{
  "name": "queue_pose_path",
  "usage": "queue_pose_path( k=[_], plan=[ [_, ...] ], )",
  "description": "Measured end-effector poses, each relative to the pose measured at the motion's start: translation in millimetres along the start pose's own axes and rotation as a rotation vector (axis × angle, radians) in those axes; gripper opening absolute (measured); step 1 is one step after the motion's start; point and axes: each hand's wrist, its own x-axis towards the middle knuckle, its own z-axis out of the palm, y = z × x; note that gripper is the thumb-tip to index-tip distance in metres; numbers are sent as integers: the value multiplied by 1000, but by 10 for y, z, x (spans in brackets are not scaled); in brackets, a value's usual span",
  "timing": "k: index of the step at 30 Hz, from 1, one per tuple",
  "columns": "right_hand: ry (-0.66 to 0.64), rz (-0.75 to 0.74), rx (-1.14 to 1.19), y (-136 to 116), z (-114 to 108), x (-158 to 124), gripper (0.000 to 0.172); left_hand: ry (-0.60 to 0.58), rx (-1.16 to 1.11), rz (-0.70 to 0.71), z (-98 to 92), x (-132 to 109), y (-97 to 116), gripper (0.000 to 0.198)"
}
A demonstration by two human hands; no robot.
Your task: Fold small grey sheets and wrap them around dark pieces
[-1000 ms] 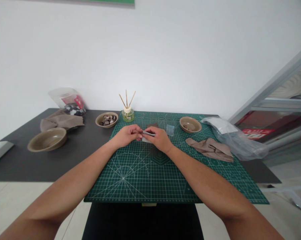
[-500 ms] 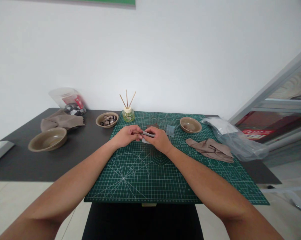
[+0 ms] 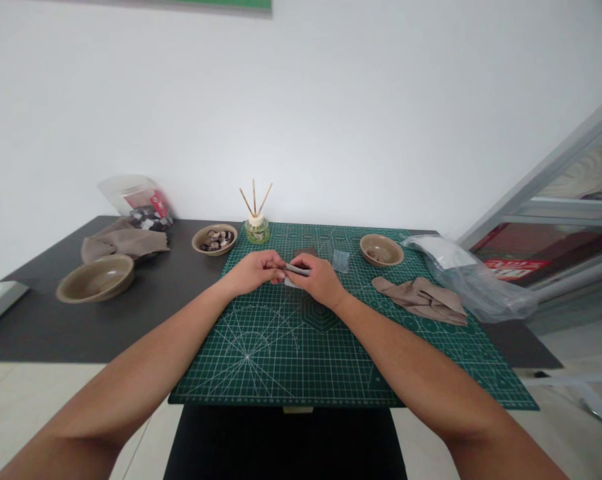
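My left hand (image 3: 255, 273) and my right hand (image 3: 319, 279) meet over the middle of the green cutting mat (image 3: 275, 370). In my right fingers is a thin grey strip (image 3: 297, 269), which looks like a piece of sandpaper. The fingertips of my left hand are pinched together against its left end; whatever small thing they hold is hidden. Under the hands a pale sheet (image 3: 291, 283) partly shows. Behind them lie a brown square sheet (image 3: 305, 252) and a grey-blue square sheet (image 3: 341, 261).
Left of the mat are a bowl of dark and pale pieces (image 3: 215, 240), a larger bowl (image 3: 95, 280), a cloth (image 3: 125, 241) and a plastic bag (image 3: 135, 199). A reed diffuser (image 3: 257, 229), small bowl (image 3: 381, 251), second cloth (image 3: 421, 300) and clear bag (image 3: 473, 283) stand farther right.
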Motion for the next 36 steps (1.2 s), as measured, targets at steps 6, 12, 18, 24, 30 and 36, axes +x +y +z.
queue_pose_path(
  k=[6,12,18,24,30,36],
  plan=[
    [-25,10,-11,18,-5,1,12,-12,1,-9,-1,-3,-17,24],
    [-2,4,18,-6,-14,2,12,0,-9,2,-15,0,-7,27],
    [-28,23,-4,2,1,-3,14,-6,-10,-3,-8,-2,-6,25],
    [-2,34,3,7,-12,3,14,12,-38,10,-12,5,-12,29],
    [-33,71,-88,11,-20,8,17,37,-1,13,-22,9,-28,27],
    [-81,92,-91,52,-6,19,14,39,66,-12,-15,-5,-31,26]
  ],
)
